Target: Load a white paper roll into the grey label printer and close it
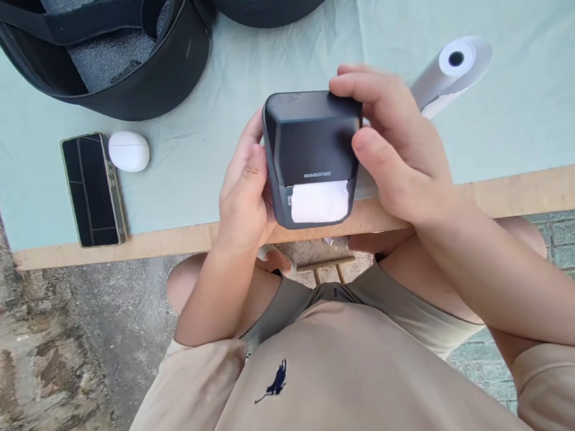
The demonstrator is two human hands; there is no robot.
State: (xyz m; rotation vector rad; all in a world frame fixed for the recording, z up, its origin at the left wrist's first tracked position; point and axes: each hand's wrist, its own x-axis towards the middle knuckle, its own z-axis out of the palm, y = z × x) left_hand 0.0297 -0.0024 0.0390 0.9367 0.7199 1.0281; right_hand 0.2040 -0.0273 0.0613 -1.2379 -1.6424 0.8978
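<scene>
Between my hands, near the table's front edge, is a black label printer point(318, 141) marked NIIMBOT. A piece of white paper point(320, 203) shows at its front slot. My left hand point(246, 192) grips the printer's left side, its fingertips partly hidden behind the body. On the other side my right hand point(400, 142) holds the upper right edge, with the thumb on the right side and the fingers curled over the top corner. Behind the right hand lies a roll of white paper point(438, 77), its loose end partly unrolled.
At the back left stands an open black zippered case point(170, 86) lined with grey foam. A phone point(91, 190) lies near the left front edge, touching or close to a white earbud case point(129, 152). Pale green cloth point(531, 119) covers the table, whose wooden edge point(522, 192) is bare.
</scene>
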